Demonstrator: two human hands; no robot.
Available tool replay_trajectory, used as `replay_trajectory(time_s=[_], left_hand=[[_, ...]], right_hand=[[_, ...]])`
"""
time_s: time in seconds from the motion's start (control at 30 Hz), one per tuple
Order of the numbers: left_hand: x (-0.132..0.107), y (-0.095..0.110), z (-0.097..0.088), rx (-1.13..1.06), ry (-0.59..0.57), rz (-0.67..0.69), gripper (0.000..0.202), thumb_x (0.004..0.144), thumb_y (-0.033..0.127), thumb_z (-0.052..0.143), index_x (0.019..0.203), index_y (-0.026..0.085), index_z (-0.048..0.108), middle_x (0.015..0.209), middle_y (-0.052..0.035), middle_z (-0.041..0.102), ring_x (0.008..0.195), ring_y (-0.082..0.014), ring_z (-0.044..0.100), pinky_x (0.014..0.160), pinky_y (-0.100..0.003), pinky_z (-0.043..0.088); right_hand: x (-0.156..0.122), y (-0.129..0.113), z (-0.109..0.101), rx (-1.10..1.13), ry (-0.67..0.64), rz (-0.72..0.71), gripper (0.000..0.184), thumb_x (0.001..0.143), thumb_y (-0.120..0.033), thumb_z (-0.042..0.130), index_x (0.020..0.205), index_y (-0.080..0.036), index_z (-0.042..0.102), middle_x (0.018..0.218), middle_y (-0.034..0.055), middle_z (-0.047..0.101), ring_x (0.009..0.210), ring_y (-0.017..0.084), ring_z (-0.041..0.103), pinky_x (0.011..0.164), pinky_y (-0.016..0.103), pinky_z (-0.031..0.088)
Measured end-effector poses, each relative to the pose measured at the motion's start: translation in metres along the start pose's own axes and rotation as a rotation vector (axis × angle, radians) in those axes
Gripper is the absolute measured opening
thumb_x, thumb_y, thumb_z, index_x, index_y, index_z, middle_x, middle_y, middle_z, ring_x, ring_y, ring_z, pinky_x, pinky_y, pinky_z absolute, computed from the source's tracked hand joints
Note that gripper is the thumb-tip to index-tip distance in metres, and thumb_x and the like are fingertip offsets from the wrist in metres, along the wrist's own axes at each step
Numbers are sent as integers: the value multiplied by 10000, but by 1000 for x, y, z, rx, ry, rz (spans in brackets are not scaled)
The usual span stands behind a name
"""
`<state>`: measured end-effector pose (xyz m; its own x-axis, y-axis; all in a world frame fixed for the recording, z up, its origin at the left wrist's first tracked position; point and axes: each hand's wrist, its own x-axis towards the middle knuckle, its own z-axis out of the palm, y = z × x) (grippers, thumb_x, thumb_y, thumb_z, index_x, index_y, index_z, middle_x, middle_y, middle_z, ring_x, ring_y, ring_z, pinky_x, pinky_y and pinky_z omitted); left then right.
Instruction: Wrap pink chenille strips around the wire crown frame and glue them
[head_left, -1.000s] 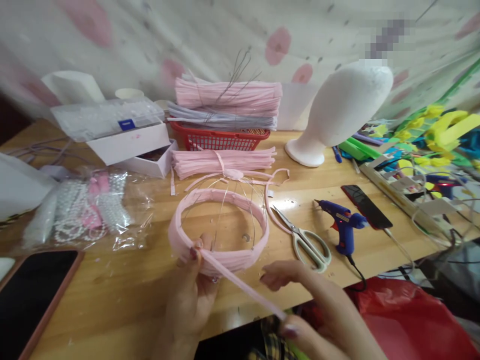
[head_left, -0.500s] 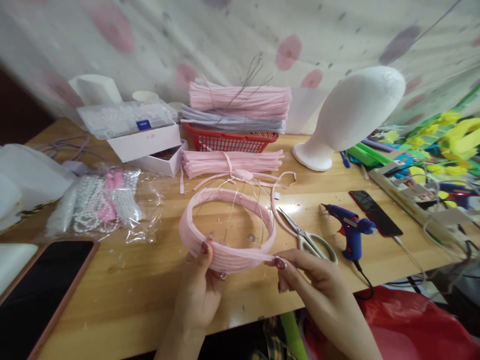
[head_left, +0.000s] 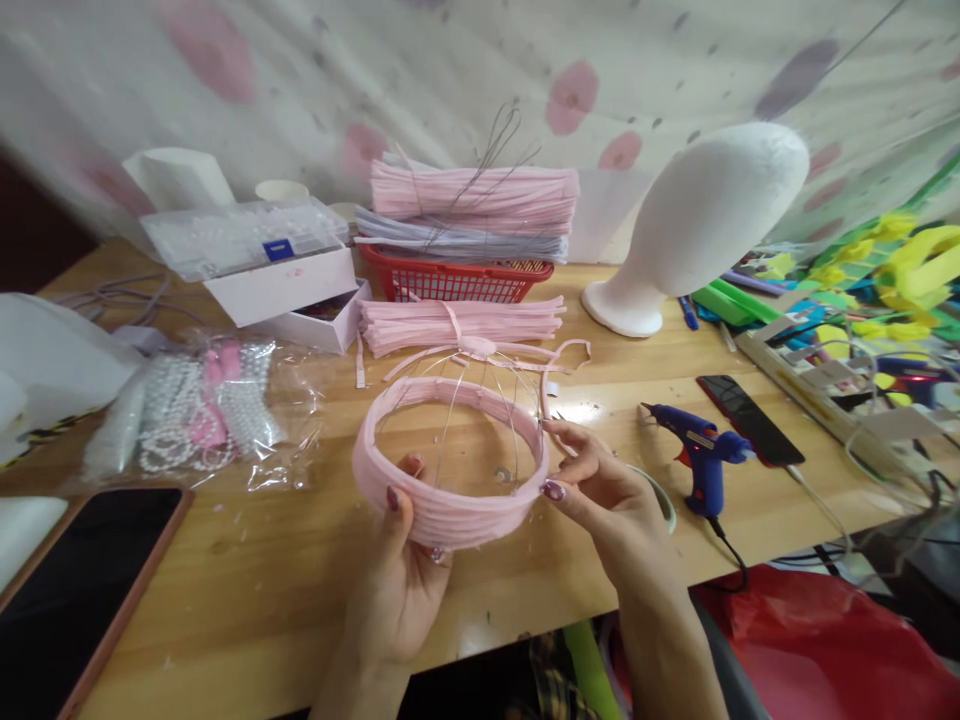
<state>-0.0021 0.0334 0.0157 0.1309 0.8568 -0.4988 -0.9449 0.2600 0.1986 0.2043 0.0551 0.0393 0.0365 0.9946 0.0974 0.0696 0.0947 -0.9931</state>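
Note:
A pink hat frame, its round band built up from rows of fuzzy pipe cleaners, is held tilted over the table. Thin wires arch from the band to a small pink pad at the back. My left hand is closed on the front left of the band, thumb inside and fingers beneath. At the band's right side, my right hand has its thumb and index fingertips against the outer edge. Scissors lie mostly hidden behind that hand, with one pale handle showing. A blue glue gun stands farther right.
Pink pipe cleaners lie in front of a red basket stacked with more bundles. A white foam head stands behind right. Bagged pearl strings and a phone are left; another phone lies right.
My right hand has moved up and away from me along the band, from the strand end at the front right to the right side. It now covers most of the scissors.

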Motion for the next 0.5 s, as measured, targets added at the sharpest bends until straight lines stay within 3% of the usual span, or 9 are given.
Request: replay_trajectory(time_s=[0.1, 0.23, 0.33, 0.5], left_hand=[[0, 1, -1, -21, -16, 2, 437, 522, 172, 1005, 905, 246, 807, 867, 39, 833, 748, -132, 780, 622, -134, 616], [0, 0, 0, -17, -77, -7, 396, 567, 177, 990, 909, 249, 802, 797, 49, 816, 687, -104, 761, 518, -86, 555], [1, 0, -2, -25, -110, -16, 364, 598, 164, 974, 908, 248, 802, 835, 46, 823, 723, -108, 768, 581, -100, 586], [2, 2, -8, -44, -137, -35, 100, 908, 221, 747, 988, 250, 799, 897, 0, 831, 859, -130, 782, 748, -134, 613]], right_hand=[[1, -2, -1, 14, -48, -18, 143, 790, -332, 851, 708, -289, 742, 1265, 0, 718, 1257, 261, 599, 1124, 461, 361], [1, -4, -6, 47, -63, -7, 152, 801, -324, 845, 710, -288, 729, 1164, -15, 763, 1144, 223, 665, 1035, 396, 437], [2, -4, -6, 53, -72, 18, 136, 817, -312, 835, 731, -292, 731, 1093, -27, 773, 1092, 191, 680, 971, 340, 476], [4, -5, -2, 53, -103, -9, 110, 842, -273, 815, 766, -291, 737, 968, -26, 759, 980, 159, 684, 905, 304, 516]])
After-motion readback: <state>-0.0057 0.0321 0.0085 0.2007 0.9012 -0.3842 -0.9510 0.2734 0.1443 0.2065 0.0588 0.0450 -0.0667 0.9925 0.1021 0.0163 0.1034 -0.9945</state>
